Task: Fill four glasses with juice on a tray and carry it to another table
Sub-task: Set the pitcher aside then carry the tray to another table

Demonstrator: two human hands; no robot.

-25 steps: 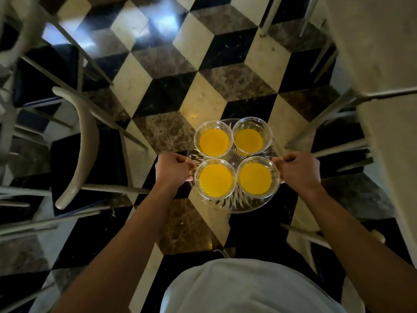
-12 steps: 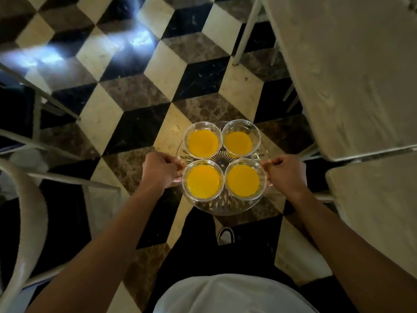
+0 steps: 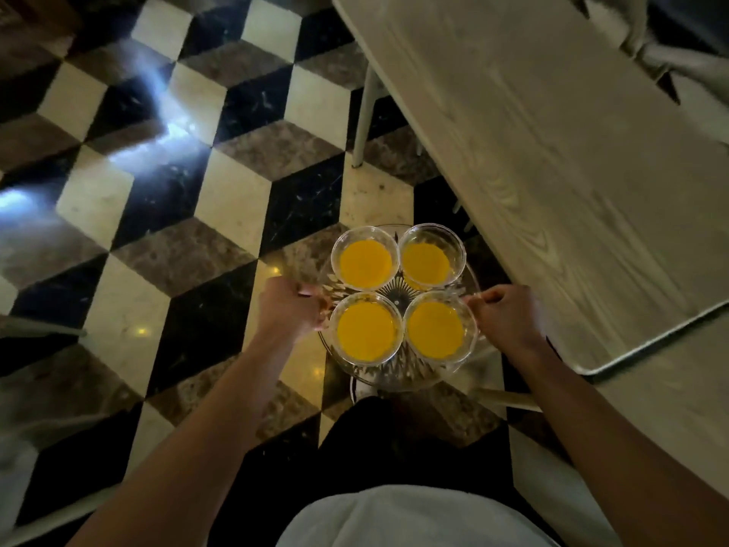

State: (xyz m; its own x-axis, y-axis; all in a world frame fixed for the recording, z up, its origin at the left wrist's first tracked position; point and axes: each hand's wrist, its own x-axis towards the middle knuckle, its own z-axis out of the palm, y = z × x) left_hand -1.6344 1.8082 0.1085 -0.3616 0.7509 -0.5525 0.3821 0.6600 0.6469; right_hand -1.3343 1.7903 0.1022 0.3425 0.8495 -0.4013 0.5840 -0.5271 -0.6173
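Observation:
I hold a round cut-glass tray (image 3: 394,375) level above the floor, at the centre of the view. My left hand (image 3: 290,307) grips its left rim and my right hand (image 3: 507,315) grips its right rim. Several glasses of orange juice stand upright on it in a square: far left (image 3: 365,257), far right (image 3: 430,256), near left (image 3: 366,328), near right (image 3: 438,327). All hold juice well up toward the rim. A pale wooden table (image 3: 572,152) lies just to the right of the tray, its near corner close to my right hand.
The floor (image 3: 165,199) is glossy cube-pattern tile in black, cream and brown. A table leg (image 3: 365,116) stands ahead of the tray. A second pale surface (image 3: 670,408) adjoins the table at lower right. A chair part (image 3: 39,331) shows at the left edge.
I have walked on with the tray. The chairs on the left have slid out of view, and the pale table on the right has come closer and fills more of the view. Both grips are unchanged.

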